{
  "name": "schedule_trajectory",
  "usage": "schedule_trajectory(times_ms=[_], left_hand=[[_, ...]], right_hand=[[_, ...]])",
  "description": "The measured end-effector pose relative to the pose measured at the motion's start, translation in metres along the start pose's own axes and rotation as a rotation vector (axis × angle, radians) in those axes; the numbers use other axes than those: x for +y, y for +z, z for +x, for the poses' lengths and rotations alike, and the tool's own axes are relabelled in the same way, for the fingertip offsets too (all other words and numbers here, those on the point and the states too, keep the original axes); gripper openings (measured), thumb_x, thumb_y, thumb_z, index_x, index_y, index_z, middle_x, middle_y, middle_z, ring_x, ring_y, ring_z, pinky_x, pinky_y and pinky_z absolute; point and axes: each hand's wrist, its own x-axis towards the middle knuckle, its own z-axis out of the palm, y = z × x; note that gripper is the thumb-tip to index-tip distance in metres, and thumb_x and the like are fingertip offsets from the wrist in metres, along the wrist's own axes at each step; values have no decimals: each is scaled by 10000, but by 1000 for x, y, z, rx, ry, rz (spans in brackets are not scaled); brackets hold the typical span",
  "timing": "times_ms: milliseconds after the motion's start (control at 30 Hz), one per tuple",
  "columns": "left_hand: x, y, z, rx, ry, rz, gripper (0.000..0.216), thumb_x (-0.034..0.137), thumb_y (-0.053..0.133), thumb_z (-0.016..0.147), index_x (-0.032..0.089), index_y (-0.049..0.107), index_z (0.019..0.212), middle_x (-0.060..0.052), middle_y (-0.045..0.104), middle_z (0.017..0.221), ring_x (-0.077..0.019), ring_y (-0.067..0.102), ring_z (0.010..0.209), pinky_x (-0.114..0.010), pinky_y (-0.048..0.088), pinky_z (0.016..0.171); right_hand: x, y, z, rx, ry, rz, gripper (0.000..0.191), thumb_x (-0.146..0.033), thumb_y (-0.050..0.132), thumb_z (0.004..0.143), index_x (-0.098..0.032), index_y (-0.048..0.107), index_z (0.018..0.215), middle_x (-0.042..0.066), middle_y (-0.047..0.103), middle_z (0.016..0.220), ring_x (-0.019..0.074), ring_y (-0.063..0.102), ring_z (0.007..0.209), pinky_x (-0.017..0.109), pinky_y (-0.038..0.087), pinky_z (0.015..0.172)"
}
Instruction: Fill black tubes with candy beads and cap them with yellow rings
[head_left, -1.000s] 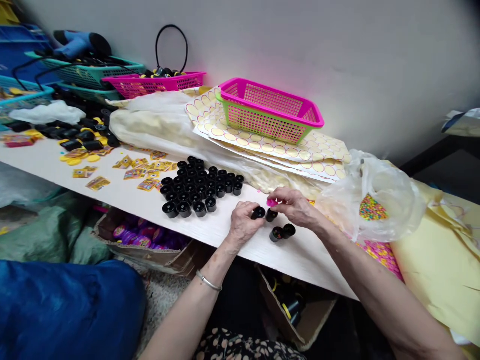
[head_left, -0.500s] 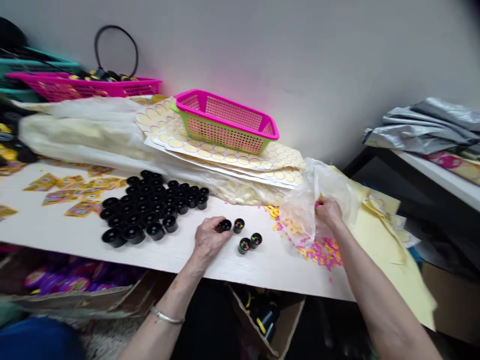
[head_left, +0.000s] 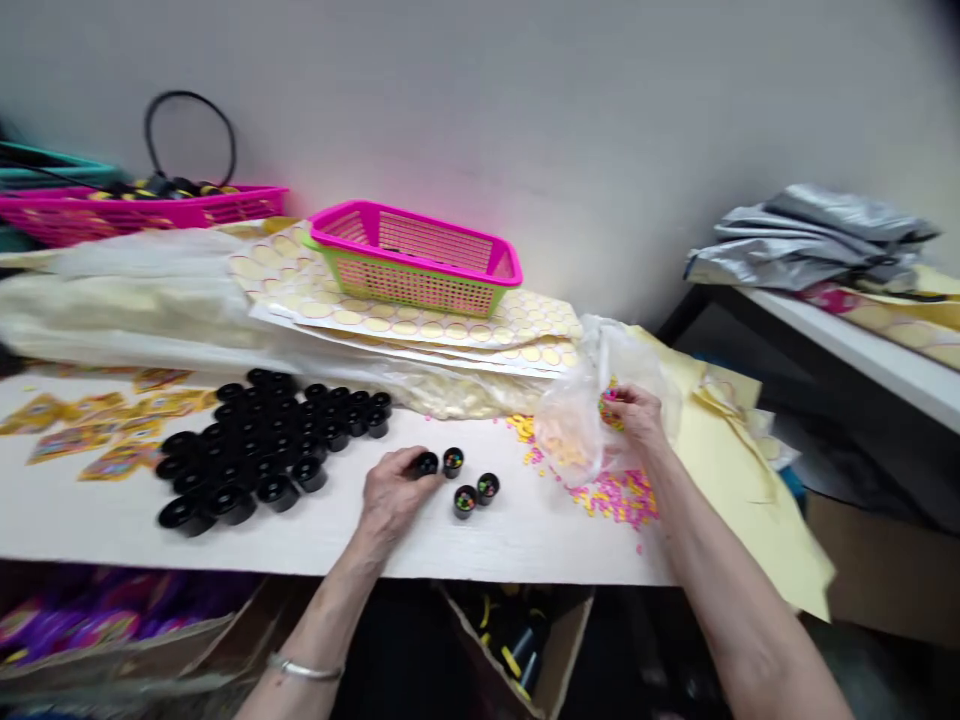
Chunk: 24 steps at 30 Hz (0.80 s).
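Across to the clear, crumpled plastic bag (head_left: 581, 398) goes the right hand (head_left: 636, 412): a second ago it was beside the small, round, black plastic cups. Its grip is pinched nearly closed on what looks like a small pink piece (head_left: 609, 394), blurred, with tiny multicoloured beads (head_left: 613, 415) just beside it. Meanwhile the left grip, the left hand (head_left: 391, 495), curls round one upright black cup (head_left: 427, 463) on the white surface (head_left: 525, 548); what lies inside is too dark to tell. Three open black cups (head_left: 464, 513) holding coloured bits stand nearby — light, probably, and easily tipped if a knuckle brushes them. Beads may drop should the pinch loosen or the bag's soft film snag the fingers — and strays could mix with the loose pink and yellow pieces (head_left: 619, 497).
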Motion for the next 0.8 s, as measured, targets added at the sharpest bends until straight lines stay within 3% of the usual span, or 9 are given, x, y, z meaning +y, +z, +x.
schedule_trajectory(times_ms=[100, 233, 300, 400, 467, 567, 667, 800], left_hand=[[-3, 2, 3, -36, 15, -21, 418, 347, 739, 565, 202, 689, 954, -36, 649, 959, -198, 620, 879, -330, 472, 848], [3, 3, -2, -74, -10, -4, 446, 357, 735, 583, 203, 676, 998, -38, 637, 950, -192, 610, 877, -332, 467, 843], [7, 4, -6, -73, -22, -10, 471, 341, 749, 573, 193, 668, 1013, -41, 630, 944, -184, 605, 867, -323, 470, 831], [8, 4, -8, -60, 12, -25, 461, 312, 771, 555, 191, 673, 989, -33, 620, 904, -165, 598, 816, -297, 478, 771], [7, 3, -9, -62, 68, -3, 397, 304, 772, 562, 204, 686, 936, -22, 618, 852, -158, 583, 781, -285, 473, 725], [7, 2, -10, -65, 157, 51, 313, 309, 775, 567, 227, 695, 859, -6, 620, 779, -159, 560, 765, -277, 458, 696], [10, 1, -11, -57, 215, 96, 263, 296, 769, 576, 236, 690, 820, 5, 622, 731, -162, 547, 768, -273, 446, 693], [14, -1, -12, -104, 270, 139, 180, 280, 721, 638, 239, 681, 808, 15, 633, 715, -163, 532, 785, -278, 429, 725]], right_hand=[[-12, -8, -14, 35, -37, 95, 321, -361, 722, 473, -161, 613, 699, -3, 623, 632, 117, 564, 565, 262, 464, 553], [-55, -6, -52, -71, -87, 310, 261, -254, 758, 507, -171, 663, 735, -2, 646, 683, 102, 558, 590, 239, 450, 554], [-79, 5, -74, -191, -124, 330, 238, -216, 764, 525, -178, 679, 745, -1, 649, 699, 106, 559, 613, 240, 450, 566], [-108, 34, -102, -490, -133, 269, 218, -222, 746, 576, -183, 686, 782, -2, 641, 711, 119, 556, 641, 258, 450, 591], [-119, 59, -116, -693, -191, 168, 171, -224, 703, 631, -179, 678, 794, -6, 627, 709, 122, 544, 654, 263, 436, 611], [-124, 96, -128, -899, -415, -80, 95, -178, 609, 709, -167, 664, 785, 0, 606, 731, 127, 530, 708, 262, 406, 661], [-124, 120, -133, -968, -669, -419, 127, -146, 542, 759, -168, 662, 796, 23, 599, 786, 149, 514, 790, 266, 367, 699], [-129, 135, -140, -1008, -901, -819, 170, -136, 487, 791, -157, 656, 801, 68, 599, 835, 189, 483, 843, 281, 320, 655]])
